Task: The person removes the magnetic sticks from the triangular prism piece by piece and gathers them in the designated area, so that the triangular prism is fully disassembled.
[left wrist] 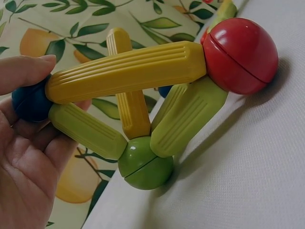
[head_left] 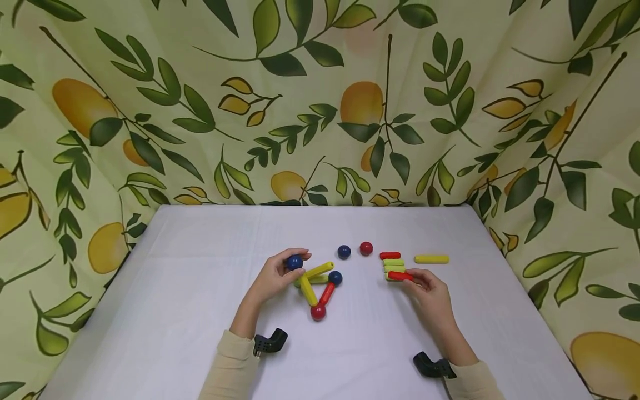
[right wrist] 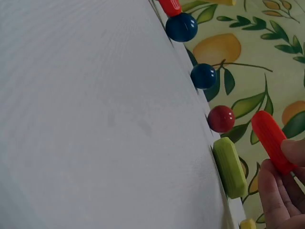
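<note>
My left hand [head_left: 270, 280] grips a blue ball [head_left: 295, 262] between thumb and fingers. That ball is one corner of a frame of rods and balls. From it a long yellow rod [left wrist: 128, 71] runs to a red ball [left wrist: 243, 55], and a light green rod [left wrist: 88, 131] runs to a green ball [left wrist: 145, 164]. Another yellow rod [head_left: 320, 270] slants up from the green ball with its far end free. A red rod [head_left: 327, 293] links the red ball to a second blue ball [head_left: 335, 278]. My right hand [head_left: 432, 291] pinches a loose red rod [right wrist: 271, 140] above the table.
Behind the frame, a loose blue ball [head_left: 344, 252] and a red ball [head_left: 366, 248] sit on the white table [head_left: 210, 233]. Farther right lie a red rod [head_left: 390, 255], several light green rods [head_left: 393, 263] and a yellow rod [head_left: 431, 259]. A leaf-patterned curtain [head_left: 310, 139] encloses the table's back and sides.
</note>
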A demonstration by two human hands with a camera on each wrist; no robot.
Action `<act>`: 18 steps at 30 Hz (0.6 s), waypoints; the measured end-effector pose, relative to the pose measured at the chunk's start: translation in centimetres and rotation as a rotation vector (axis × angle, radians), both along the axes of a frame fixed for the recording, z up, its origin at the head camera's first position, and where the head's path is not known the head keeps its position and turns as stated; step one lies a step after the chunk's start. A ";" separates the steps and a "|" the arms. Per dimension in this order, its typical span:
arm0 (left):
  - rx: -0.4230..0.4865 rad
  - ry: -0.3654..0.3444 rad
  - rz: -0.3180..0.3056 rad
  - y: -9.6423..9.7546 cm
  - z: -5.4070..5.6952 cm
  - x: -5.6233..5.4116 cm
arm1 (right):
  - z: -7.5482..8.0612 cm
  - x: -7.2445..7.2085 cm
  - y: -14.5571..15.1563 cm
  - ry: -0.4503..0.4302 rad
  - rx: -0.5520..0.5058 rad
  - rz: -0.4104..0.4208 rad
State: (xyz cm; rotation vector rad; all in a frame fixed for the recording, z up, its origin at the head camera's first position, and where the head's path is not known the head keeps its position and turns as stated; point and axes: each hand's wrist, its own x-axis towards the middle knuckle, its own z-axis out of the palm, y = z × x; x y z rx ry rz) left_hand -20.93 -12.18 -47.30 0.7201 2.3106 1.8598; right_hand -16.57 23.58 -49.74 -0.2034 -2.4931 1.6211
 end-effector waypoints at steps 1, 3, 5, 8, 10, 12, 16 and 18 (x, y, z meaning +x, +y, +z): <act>0.001 -0.002 0.002 0.0 0.0 0.0 | -0.2 0.1 0.2 -0.015 0.014 -0.011; 0.002 -0.001 0.005 -0.1 0.0 0.1 | -0.6 0.1 0.4 -0.045 0.038 -0.025; 0.001 -0.002 0.010 -0.1 0.0 0.1 | -1.0 0.0 0.5 -0.070 0.078 -0.031; 0.000 0.002 0.007 -0.1 0.0 0.1 | -1.3 -0.2 0.7 -0.093 0.118 -0.022; 0.000 0.010 0.003 -0.1 -0.1 0.1 | -1.5 -0.3 0.8 -0.096 0.138 -0.014; -0.004 0.015 -0.001 -0.1 0.3 0.2 | -1.6 -0.3 0.8 -0.089 0.160 -0.004; -0.016 0.026 -0.006 0.2 1.4 0.8 | -2.1 -0.4 0.9 -0.038 0.239 -0.006; -0.012 0.008 -0.009 0.3 2.3 1.2 | -2.2 -0.5 0.8 -0.002 0.278 -0.012</act>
